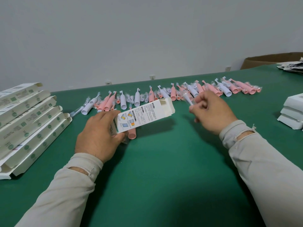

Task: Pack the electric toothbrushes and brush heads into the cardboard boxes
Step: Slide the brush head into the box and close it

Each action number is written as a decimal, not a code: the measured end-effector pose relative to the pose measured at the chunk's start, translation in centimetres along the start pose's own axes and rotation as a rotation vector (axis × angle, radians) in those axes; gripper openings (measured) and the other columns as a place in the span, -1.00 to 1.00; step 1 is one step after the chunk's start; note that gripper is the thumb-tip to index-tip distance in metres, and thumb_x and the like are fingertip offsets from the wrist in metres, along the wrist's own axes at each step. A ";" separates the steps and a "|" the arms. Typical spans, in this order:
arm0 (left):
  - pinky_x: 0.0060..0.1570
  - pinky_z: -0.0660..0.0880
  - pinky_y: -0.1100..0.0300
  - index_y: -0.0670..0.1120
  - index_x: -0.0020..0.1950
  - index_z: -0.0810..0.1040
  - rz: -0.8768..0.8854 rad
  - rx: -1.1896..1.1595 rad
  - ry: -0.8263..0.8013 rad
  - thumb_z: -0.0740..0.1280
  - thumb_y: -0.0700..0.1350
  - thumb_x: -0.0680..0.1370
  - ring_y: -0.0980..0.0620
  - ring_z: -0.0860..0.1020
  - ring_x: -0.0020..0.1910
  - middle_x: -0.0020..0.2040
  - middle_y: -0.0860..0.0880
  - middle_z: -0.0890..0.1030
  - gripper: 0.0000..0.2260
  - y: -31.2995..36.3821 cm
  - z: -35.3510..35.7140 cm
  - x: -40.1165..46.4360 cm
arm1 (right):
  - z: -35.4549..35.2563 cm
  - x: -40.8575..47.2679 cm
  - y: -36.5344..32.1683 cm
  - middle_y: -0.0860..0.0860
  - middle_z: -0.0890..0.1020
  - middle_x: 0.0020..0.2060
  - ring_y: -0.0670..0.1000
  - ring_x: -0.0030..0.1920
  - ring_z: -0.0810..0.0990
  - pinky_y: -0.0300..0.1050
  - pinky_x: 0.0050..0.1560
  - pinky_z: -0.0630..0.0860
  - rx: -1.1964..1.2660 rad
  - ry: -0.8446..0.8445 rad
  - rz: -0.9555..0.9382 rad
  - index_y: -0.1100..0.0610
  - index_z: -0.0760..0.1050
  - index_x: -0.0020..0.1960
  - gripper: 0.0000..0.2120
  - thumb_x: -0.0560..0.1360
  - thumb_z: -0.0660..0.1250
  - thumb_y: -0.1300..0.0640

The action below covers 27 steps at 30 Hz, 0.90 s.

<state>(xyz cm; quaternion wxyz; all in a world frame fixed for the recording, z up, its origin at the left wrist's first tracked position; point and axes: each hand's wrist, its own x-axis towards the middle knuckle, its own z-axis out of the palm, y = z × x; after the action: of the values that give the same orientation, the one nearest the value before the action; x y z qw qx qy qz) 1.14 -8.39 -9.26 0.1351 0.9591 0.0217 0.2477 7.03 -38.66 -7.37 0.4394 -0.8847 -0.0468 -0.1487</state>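
My left hand point(98, 133) grips a white printed cardboard box point(144, 115) by its near end; the box lies tilted, its open flap end pointing right. The round base of a pink toothbrush point(132, 133) pokes out under that box beside my fingers. My right hand point(211, 110) pinches a white brush head in clear wrap point(187, 98), held just right of the box's open end and apart from it. A long row of pink and white toothbrushes and wrapped brush heads point(164, 94) lies across the green table point(164, 161) behind both hands.
A stack of flat printed boxes point(27, 122) lies at the left. More white boxes point(293, 112) are piled at the right edge. A brown carton point(262, 60) and a heap of leaflets point(291, 66) stand at the far right corner.
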 end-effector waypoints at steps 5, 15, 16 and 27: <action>0.10 0.51 -0.13 0.18 0.44 0.37 -0.013 0.024 -0.005 0.46 0.11 0.47 -0.05 0.40 0.34 0.36 0.10 0.47 -0.43 -0.1 0.0 0.0 | 0.1 -1.2 -2.0 -0.12 0.56 -0.22 -0.05 -0.20 0.52 -0.27 -0.15 0.41 -0.209 0.137 -0.366 -0.01 0.58 -0.05 -0.92 0.54 0.38 0.17; 0.02 0.49 -0.07 0.19 0.41 0.40 -0.002 0.015 0.007 0.47 0.09 0.46 -0.04 0.41 0.31 0.33 0.11 0.48 -0.46 0.3 0.1 -0.1 | -0.3 -1.5 -3.1 0.02 0.55 -0.07 0.07 -0.07 0.51 -0.02 0.05 0.51 -0.388 0.155 -0.358 0.09 0.61 0.03 -0.91 0.58 0.33 0.14; 0.01 0.48 -0.05 0.19 0.41 0.41 0.004 0.014 0.008 0.47 0.08 0.46 -0.04 0.41 0.30 0.33 0.12 0.48 -0.46 0.3 0.1 -0.1 | -0.1 -1.6 -3.2 0.01 0.55 -0.07 0.05 -0.07 0.51 -0.05 0.03 0.49 -0.388 0.146 -0.371 0.09 0.61 0.03 -0.91 0.57 0.34 0.14; 0.03 0.52 -0.07 0.17 0.40 0.42 0.037 -0.020 -0.010 0.48 0.09 0.43 -0.04 0.45 0.24 0.28 0.11 0.50 -0.44 0.5 0.1 -0.1 | 0.8 -1.7 -3.4 -0.07 0.39 -0.06 0.00 -0.07 0.48 -0.12 0.04 0.50 -0.375 0.131 -0.361 0.12 0.66 0.07 -0.84 0.58 0.35 0.11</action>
<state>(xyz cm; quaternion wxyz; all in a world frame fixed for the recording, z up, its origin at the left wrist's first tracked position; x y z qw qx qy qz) 1.09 -8.88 -9.32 0.1402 0.9592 0.0008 0.2455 4.86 -35.91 -5.73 0.2364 -0.9163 -0.1470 -0.2880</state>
